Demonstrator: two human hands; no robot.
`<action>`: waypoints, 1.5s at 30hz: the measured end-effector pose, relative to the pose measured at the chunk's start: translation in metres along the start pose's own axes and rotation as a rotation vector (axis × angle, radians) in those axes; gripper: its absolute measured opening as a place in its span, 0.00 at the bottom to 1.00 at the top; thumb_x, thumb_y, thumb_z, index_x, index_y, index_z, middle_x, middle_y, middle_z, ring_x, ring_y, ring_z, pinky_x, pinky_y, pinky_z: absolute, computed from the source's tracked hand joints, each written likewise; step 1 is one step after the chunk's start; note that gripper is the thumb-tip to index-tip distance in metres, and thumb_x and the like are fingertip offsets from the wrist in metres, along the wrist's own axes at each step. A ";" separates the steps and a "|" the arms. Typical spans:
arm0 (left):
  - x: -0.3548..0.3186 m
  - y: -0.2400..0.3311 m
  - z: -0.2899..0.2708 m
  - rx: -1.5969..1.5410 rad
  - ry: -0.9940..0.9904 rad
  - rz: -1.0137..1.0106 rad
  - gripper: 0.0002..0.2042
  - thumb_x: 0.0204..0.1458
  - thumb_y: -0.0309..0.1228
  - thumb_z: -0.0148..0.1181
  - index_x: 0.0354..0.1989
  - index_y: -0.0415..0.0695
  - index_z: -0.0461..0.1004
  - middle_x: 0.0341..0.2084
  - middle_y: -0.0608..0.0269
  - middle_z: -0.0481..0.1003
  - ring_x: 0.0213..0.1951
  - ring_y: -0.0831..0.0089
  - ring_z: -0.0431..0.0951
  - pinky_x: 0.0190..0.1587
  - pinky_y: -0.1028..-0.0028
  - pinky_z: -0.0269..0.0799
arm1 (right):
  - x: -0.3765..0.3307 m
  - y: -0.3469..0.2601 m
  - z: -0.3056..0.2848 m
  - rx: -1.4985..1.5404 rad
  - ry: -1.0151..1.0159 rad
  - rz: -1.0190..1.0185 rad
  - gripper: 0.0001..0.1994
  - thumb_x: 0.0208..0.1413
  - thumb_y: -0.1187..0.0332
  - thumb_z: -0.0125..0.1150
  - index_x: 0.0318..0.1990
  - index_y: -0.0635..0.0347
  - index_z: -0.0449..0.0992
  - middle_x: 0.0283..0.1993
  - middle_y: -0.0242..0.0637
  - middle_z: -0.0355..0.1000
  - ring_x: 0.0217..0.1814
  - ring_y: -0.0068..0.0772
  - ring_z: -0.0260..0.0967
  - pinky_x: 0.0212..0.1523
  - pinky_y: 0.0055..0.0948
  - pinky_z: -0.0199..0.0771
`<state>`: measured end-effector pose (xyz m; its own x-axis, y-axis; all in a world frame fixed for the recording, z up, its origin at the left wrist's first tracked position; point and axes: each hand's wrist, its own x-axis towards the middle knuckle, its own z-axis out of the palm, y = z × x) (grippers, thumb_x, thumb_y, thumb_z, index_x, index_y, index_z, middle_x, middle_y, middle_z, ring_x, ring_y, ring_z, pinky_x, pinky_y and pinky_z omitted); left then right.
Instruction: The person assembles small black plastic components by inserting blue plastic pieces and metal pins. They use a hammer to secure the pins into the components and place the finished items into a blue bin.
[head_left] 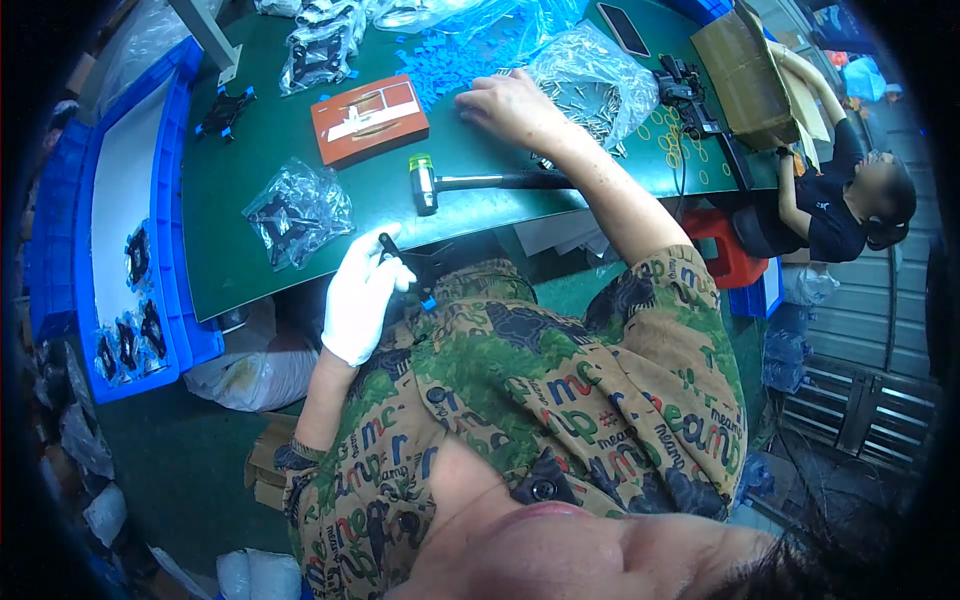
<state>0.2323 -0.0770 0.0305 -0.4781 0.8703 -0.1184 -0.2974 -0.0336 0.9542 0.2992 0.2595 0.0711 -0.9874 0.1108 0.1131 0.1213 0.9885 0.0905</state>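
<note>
My left hand [362,295], in a white glove, is closed on a black bracket with a blue tip [428,302]. It holds the bracket close to my body, at the table's near edge. Bare and reaching across the table, my right hand [512,108] has its fingers curled down at the edge of many small blue pieces [440,65]. Whatever those fingers grip is too small or hidden to name. Beside that hand lies a clear bag of small metal pins [590,85]. A mallet with a yellow-green-ended head [424,185] rests below my right forearm.
An orange-red box [370,120] and bagged black brackets [298,212] lie on the green table [225,250]. A blue tray [175,310] with bagged brackets stands left. Yellow rings [672,140], a phone [623,29] and a cardboard box [745,75] are right, where another person [835,200] works.
</note>
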 end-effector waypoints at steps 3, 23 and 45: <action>0.001 0.004 0.001 0.045 -0.016 -0.029 0.19 0.63 0.23 0.52 0.63 0.36 0.68 0.33 0.63 0.74 0.36 0.80 0.74 0.44 0.78 0.71 | -0.001 -0.001 0.007 0.006 -0.025 -0.009 0.11 0.62 0.60 0.57 0.44 0.50 0.83 0.40 0.37 0.75 0.50 0.41 0.75 0.51 0.45 0.68; 0.000 0.013 0.012 0.525 0.087 -0.044 0.12 0.64 0.36 0.57 0.42 0.38 0.77 0.22 0.61 0.77 0.24 0.75 0.76 0.30 0.72 0.71 | -0.045 -0.132 -0.042 1.287 -0.243 -0.116 0.08 0.70 0.69 0.51 0.44 0.64 0.74 0.39 0.32 0.67 0.33 0.20 0.70 0.37 0.25 0.72; 0.000 -0.009 -0.003 0.829 0.018 0.323 0.11 0.64 0.31 0.54 0.45 0.37 0.78 0.24 0.62 0.76 0.25 0.76 0.75 0.32 0.73 0.71 | -0.049 -0.158 -0.029 0.746 0.123 -0.189 0.11 0.61 0.69 0.60 0.50 0.57 0.73 0.38 0.39 0.68 0.37 0.47 0.74 0.33 0.42 0.77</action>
<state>0.2327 -0.0784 0.0208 -0.4497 0.8721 0.1932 0.5449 0.0964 0.8329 0.3315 0.0948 0.0800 -0.9610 -0.0353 0.2744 -0.1909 0.8025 -0.5653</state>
